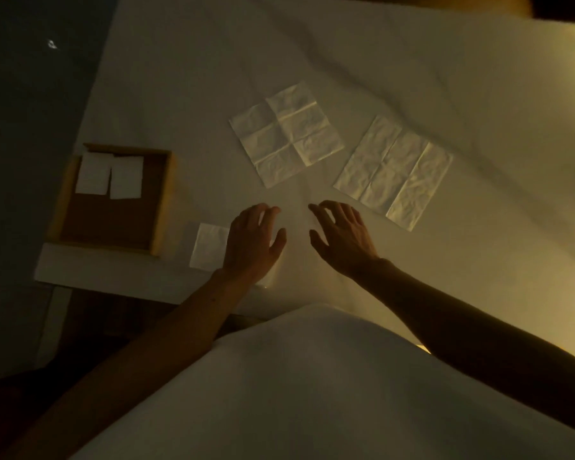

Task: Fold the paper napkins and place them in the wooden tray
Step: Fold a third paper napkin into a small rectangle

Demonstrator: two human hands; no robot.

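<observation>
A white-covered bench [412, 78] fills most of the view, its cover lightly creased toward the far right. In the dim, yellowish light fine detail is hard to read.

A wooden tray [164, 207] sits right at the bench's left edge, close to the near left corner. Its brown floor is bare in the near half.

Two unfolded paper napkins lie flat around the middle of the bench, both showing fold creases. The left unfolded napkin [287, 134] lies a little farther from the near edge. The right unfolded napkin [393, 172] lies just beside it, apart from it, toward the right edge.

The left hand [253, 240] and the right hand [342, 235] are side by side, apart, between the near edge and the unfolded napkins. Both are palm down with fingers loosely curled and spread, and neither grips anything. Whether the fingertips touch the cover cannot be told.

Two folded napkins lie side by side in the tray's far half, the left one [93, 174] touching or slightly overlapping the right one [126, 177]. A third folded napkin [208, 247] lies on the bench between the tray and the left hand. The hand covers its right edge, and whether they touch cannot be told.
</observation>
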